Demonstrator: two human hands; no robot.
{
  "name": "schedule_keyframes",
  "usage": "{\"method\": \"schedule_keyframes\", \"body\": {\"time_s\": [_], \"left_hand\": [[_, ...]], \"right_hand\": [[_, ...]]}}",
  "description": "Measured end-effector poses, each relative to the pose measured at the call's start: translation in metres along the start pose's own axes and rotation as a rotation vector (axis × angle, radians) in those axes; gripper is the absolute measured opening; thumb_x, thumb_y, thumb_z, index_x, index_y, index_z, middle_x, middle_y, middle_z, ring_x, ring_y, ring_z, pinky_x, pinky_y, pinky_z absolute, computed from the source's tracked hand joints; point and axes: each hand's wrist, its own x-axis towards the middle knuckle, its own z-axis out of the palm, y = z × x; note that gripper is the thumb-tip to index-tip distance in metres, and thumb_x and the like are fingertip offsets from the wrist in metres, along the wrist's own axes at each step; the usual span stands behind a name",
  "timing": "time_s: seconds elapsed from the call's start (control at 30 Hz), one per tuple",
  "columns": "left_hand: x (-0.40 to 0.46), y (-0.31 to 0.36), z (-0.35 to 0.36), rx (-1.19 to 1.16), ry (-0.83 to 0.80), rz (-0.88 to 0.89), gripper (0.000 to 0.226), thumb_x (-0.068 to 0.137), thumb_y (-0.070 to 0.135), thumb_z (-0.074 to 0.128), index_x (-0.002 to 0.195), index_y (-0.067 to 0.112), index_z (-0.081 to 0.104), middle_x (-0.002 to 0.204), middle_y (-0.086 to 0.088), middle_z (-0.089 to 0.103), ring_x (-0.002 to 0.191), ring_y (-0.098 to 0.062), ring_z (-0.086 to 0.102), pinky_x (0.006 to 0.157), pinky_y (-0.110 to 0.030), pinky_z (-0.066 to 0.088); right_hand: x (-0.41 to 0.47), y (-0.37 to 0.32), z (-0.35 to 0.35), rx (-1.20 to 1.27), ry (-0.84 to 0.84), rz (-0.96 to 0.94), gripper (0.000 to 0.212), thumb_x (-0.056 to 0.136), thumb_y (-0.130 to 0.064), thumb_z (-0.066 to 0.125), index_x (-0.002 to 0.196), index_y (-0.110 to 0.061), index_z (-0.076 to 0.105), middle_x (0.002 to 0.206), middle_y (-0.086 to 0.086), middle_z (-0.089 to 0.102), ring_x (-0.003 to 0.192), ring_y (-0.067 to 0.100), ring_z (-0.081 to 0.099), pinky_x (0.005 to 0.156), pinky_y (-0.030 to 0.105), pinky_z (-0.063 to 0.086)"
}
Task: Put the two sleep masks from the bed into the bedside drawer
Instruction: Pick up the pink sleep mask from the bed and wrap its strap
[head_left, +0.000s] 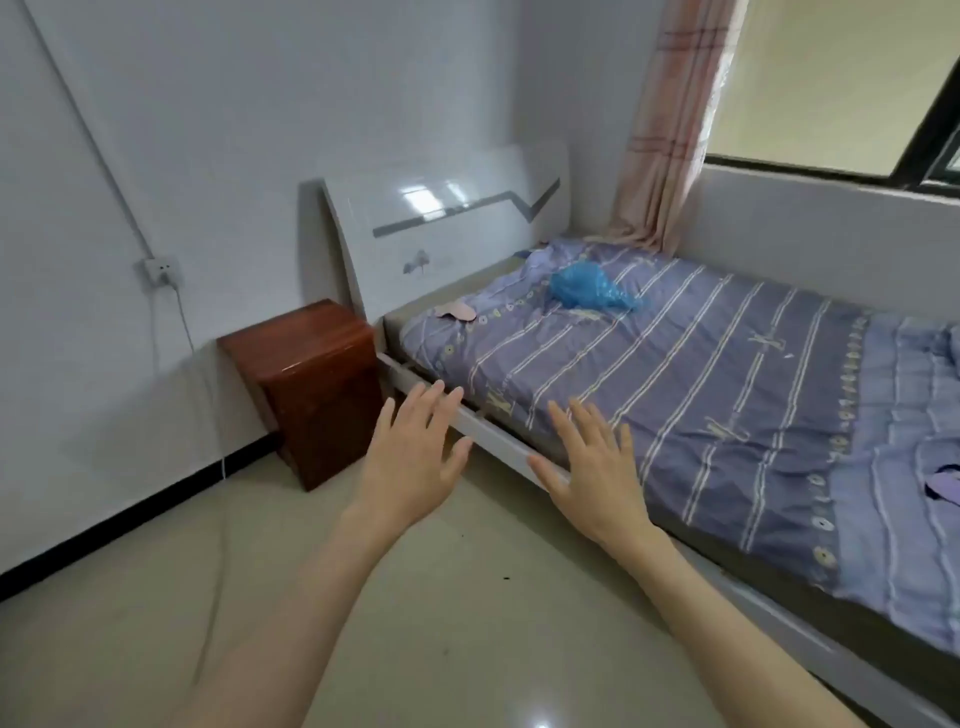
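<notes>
Both hands were raised in the lower centre of the frame, palms down, fingers spread and holding nothing. The left hand (415, 462) hung over the floor in front of the bed's white side rail (498, 434), its fingertips reaching up to the rail. The right hand (597, 467) hovered at the near edge of the purple striped bedspread (701, 395); whether it touched the cloth could not be told.

A pink sleep mask (455, 310) lay flat on the bedspread near the head of the bed, left of centre in the frame, just below the white headboard (441, 228). A second, purple sleep mask (948, 486) showed at the far right edge, partly cut off by the frame. A crumpled blue plastic bag (589, 287) sat on the bedspread to the right of the pink mask.

The reddish-brown bedside cabinet (311, 384) stood on the floor to the left of the bed, against the wall, its front shut. A pink checked curtain (670, 130) hung at upper right beside the window.
</notes>
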Motion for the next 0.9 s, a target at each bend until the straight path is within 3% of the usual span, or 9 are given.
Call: {"method": "schedule_keyframes", "body": {"time_s": [0.27, 0.5, 0.9], "left_hand": [[0.036, -0.061, 0.101, -0.063, -0.105, -0.162, 0.052, 0.089, 0.034, 0.047, 0.137, 0.017, 0.034, 0.144, -0.011, 0.041, 0.137, -0.028, 0.031, 0.109, -0.051, 0.025], [0.139, -0.13, 0.143, -0.095, -0.142, -0.216, 0.05, 0.091, 0.032, 0.044, 0.137, 0.017, 0.033, 0.146, -0.01, 0.038, 0.138, -0.027, 0.026, 0.111, -0.05, 0.02], [0.316, -0.19, 0.233, -0.163, -0.26, -0.259, 0.05, 0.092, 0.035, 0.04, 0.139, 0.019, 0.03, 0.149, -0.006, 0.033, 0.141, -0.022, 0.02, 0.114, -0.044, 0.015]], "right_hand": [[0.07, 0.033, 0.083, -0.026, -0.148, 0.018, 0.065, 0.088, -0.055, 0.036, 0.144, -0.028, 0.016, 0.156, 0.005, 0.018, 0.145, 0.022, 0.011, 0.116, 0.051, 0.003], [0.196, 0.042, 0.122, 0.001, -0.208, 0.039, 0.065, 0.09, -0.052, 0.036, 0.145, -0.026, 0.015, 0.157, 0.004, 0.016, 0.145, 0.023, 0.01, 0.118, 0.051, 0.005], [0.407, 0.098, 0.189, 0.02, -0.267, 0.026, 0.063, 0.089, -0.052, 0.037, 0.144, -0.026, 0.017, 0.156, 0.007, 0.019, 0.144, 0.024, 0.013, 0.116, 0.051, 0.007]]}}
